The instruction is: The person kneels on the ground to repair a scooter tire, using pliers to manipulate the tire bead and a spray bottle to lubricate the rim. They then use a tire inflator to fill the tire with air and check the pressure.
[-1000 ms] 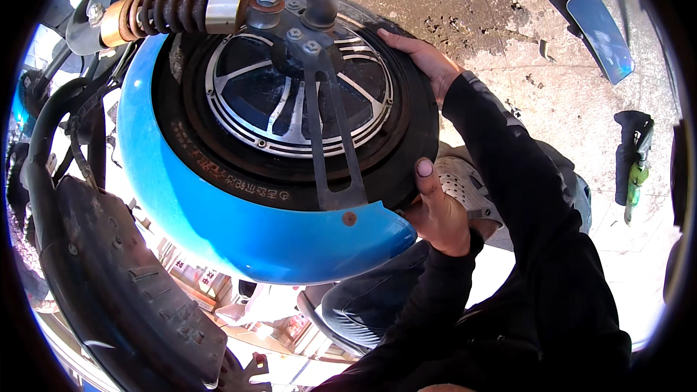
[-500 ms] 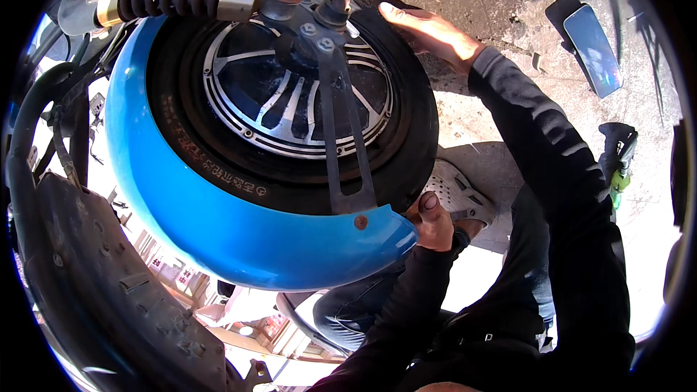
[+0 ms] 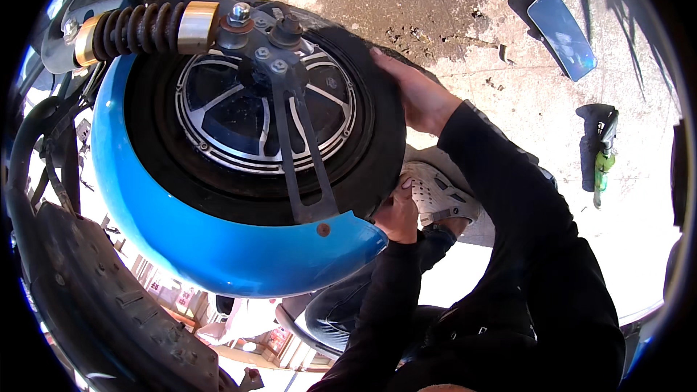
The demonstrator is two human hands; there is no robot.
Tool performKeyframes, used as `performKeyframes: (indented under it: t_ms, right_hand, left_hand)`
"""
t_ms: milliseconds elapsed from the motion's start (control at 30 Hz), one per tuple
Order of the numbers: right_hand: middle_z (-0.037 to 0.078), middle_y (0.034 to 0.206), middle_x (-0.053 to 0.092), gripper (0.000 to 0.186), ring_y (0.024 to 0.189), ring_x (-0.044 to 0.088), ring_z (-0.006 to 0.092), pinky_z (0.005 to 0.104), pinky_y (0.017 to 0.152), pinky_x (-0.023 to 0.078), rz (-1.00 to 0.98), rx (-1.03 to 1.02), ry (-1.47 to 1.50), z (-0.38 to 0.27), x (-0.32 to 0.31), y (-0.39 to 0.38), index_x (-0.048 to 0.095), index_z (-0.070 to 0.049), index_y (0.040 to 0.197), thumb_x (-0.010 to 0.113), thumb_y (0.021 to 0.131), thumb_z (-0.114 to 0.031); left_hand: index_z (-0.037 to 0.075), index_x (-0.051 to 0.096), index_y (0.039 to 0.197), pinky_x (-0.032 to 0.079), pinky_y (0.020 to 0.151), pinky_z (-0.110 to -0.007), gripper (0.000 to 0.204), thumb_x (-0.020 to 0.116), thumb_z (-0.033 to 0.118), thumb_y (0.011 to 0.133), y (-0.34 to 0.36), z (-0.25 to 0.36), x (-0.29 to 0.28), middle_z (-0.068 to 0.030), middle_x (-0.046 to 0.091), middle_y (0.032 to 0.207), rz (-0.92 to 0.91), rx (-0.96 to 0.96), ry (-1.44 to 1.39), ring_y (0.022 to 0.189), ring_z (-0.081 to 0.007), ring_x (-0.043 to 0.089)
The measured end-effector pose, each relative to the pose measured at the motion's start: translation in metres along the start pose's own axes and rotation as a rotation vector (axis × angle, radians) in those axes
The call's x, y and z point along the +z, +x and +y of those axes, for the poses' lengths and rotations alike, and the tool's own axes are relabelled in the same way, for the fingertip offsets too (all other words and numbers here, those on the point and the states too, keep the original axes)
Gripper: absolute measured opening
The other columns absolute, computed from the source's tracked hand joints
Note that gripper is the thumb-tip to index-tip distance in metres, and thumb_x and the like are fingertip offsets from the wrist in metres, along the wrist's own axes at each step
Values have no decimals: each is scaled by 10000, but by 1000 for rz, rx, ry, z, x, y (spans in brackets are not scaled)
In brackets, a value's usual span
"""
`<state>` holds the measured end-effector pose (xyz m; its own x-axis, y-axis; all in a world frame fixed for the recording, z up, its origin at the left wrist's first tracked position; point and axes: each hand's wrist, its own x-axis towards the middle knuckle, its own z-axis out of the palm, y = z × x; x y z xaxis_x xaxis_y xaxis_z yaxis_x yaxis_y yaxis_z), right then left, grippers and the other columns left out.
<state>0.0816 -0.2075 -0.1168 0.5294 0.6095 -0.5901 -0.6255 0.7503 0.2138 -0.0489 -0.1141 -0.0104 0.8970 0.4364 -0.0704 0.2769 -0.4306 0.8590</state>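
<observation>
A wheel with a black tyre [image 3: 377, 145] and a silver-and-black hub [image 3: 229, 120] lies sideways inside a blue mudguard [image 3: 203, 239]. A slotted steel bracket [image 3: 312, 196] runs across it to the mudguard. My right hand [image 3: 421, 94] grips the tyre's right side from outside, thumb on the sidewall and other fingers hidden. Lower down, my left hand [image 3: 396, 210] is closed round the tyre's edge beside the mudguard's end, its fingertips partly hidden. A rusty coil shock absorber [image 3: 141, 30] with gold ends joins the bolted plate above the hub.
Black frame tubes [image 3: 33, 160] and a metal housing [image 3: 109, 297] fill the left side. On the concrete ground [image 3: 508, 174] at right lie a phone [image 3: 563, 33] and a green-handled tool [image 3: 602, 163]. My foot in a light clog [image 3: 443, 196] is beside the wheel.
Over the last half second the wheel, mudguard and ground items have shifted left in view. My right hand has come down along the tyre's side; my left thumb sits less upright.
</observation>
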Motion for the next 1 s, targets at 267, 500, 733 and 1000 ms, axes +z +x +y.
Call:
performKeyframes:
  t_ms: [267,500,733,1000]
  right_hand:
    - [164,1053,741,351,852,746,243,370,828,614,-58,36,316,23,-3,15,652,5,1179,650,963,-271]
    - [141,1062,740,321,875,734,230,355,850,600,-108,-67,495,46,5,7,655,-4,1166,637,970,-258]
    - [134,1070,739,358,895,730,223,359,870,585,-122,-28,484,45,8,3,652,-13,1180,612,987,-312]
    - [126,1043,745,405,873,732,225,365,850,593,-129,-26,433,38,9,22,664,-27,1162,588,989,-385]
  left_hand:
    - [-25,635,1170,485,898,-341,491,841,277,842,16,-3,-13,-67,671,1143,-160,102,-65,1008,-180,619]
    - [-8,646,1134,484,930,-324,418,842,205,831,28,-1,-22,-73,688,1095,-193,179,-55,996,-192,634]
    - [-15,548,1240,496,904,-325,546,841,149,810,29,-12,-41,-88,649,1141,-189,120,-53,982,-197,617]
    - [-23,514,1276,522,821,-301,563,802,14,794,25,-34,-54,-93,644,1116,-200,-96,-153,903,-187,614]
